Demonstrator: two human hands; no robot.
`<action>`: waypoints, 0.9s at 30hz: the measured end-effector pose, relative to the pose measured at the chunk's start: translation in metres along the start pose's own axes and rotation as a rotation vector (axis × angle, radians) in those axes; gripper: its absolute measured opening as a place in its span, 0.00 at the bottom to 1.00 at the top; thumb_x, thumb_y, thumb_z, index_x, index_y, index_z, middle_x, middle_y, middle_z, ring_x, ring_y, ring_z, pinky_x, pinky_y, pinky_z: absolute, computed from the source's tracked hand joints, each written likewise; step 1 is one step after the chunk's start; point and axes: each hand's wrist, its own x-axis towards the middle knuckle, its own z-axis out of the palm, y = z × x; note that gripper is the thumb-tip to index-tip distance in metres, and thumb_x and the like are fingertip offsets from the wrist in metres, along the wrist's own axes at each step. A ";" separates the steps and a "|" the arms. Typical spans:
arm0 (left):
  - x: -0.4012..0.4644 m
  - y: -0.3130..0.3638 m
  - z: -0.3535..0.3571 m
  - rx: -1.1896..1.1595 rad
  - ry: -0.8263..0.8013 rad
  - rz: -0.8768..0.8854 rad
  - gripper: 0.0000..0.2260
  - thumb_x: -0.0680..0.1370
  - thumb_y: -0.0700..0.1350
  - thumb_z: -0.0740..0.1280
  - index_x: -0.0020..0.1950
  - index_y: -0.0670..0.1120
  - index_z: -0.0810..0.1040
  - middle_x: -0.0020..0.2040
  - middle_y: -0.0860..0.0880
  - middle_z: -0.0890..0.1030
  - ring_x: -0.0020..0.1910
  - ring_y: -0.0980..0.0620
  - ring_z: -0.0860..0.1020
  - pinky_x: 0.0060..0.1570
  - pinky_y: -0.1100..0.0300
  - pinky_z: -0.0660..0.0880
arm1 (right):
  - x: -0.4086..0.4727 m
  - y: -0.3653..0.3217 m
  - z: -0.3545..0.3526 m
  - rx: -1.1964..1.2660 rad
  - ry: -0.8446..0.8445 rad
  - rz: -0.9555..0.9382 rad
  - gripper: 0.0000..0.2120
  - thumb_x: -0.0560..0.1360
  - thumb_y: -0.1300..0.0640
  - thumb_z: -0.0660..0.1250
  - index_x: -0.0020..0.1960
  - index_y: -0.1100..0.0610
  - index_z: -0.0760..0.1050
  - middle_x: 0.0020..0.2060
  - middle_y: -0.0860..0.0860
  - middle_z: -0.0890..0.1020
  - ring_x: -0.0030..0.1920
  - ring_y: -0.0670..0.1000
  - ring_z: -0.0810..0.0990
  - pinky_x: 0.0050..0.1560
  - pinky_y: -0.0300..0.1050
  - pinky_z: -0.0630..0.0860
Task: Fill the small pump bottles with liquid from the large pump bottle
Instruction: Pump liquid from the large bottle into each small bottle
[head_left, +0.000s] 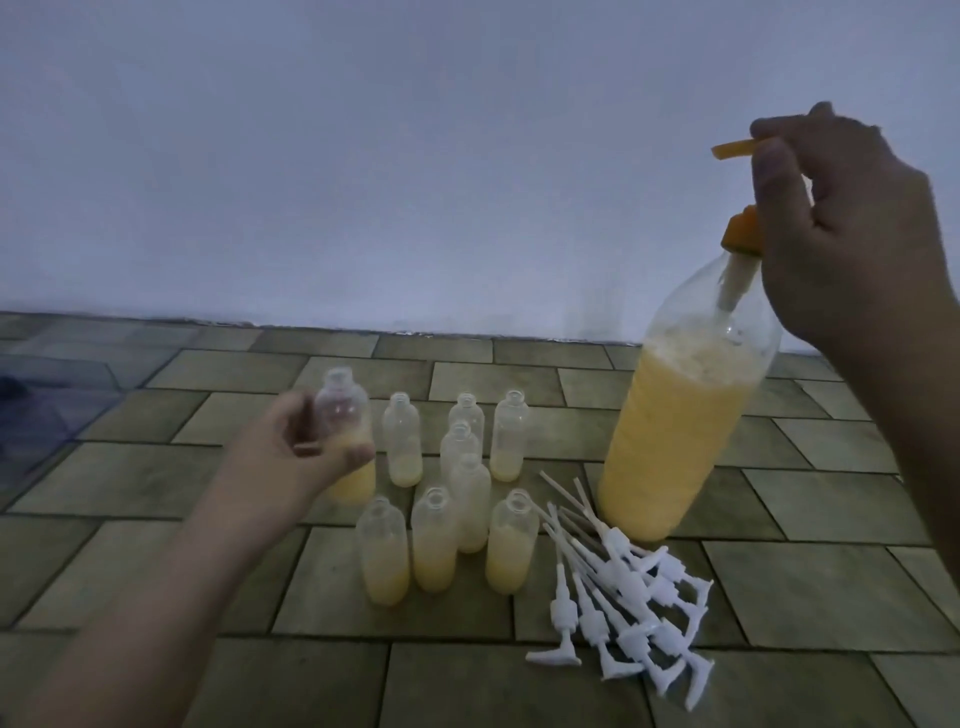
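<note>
Yellow liquid fills most of the large clear plastic pump bottle (680, 415), which stands tilted on the tiled floor (831, 587) near the wall. The right hand (852, 234) grips its orange pump head (735, 148). The left hand (306, 452) holds one small clear bottle (345, 415), apparently just above the floor. Eight uncapped small bottles (436, 540) stand beside it; white pump tops (623, 597) lie piled against the large bottle's base.

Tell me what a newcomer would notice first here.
The big bottle of yellow liquid, standing tilted on the right, with the right hand gripping its orange pump. Next, the left hand holding a small bottle, partly filled, beside a cluster of open small bottles on the tiled floor. A heap of white pump heads lies in front of the big bottle.
</note>
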 end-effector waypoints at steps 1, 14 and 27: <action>-0.002 -0.008 0.001 0.012 -0.012 -0.019 0.14 0.68 0.45 0.74 0.51 0.51 0.77 0.48 0.52 0.81 0.48 0.53 0.80 0.41 0.59 0.74 | 0.000 -0.001 0.001 0.016 0.011 0.010 0.19 0.82 0.50 0.52 0.65 0.57 0.73 0.64 0.53 0.75 0.72 0.50 0.62 0.71 0.46 0.59; 0.003 -0.059 0.009 0.084 -0.115 -0.055 0.17 0.66 0.38 0.76 0.51 0.50 0.79 0.46 0.51 0.83 0.48 0.53 0.81 0.49 0.52 0.78 | -0.003 -0.003 0.005 0.081 0.062 0.034 0.19 0.82 0.52 0.50 0.62 0.59 0.74 0.52 0.50 0.78 0.70 0.49 0.65 0.71 0.47 0.60; 0.007 -0.070 0.028 0.134 -0.105 0.009 0.15 0.73 0.41 0.71 0.49 0.61 0.72 0.48 0.58 0.79 0.48 0.60 0.77 0.39 0.67 0.72 | -0.001 0.000 0.011 0.153 0.089 0.025 0.21 0.81 0.47 0.49 0.61 0.57 0.74 0.55 0.45 0.76 0.69 0.53 0.68 0.69 0.54 0.64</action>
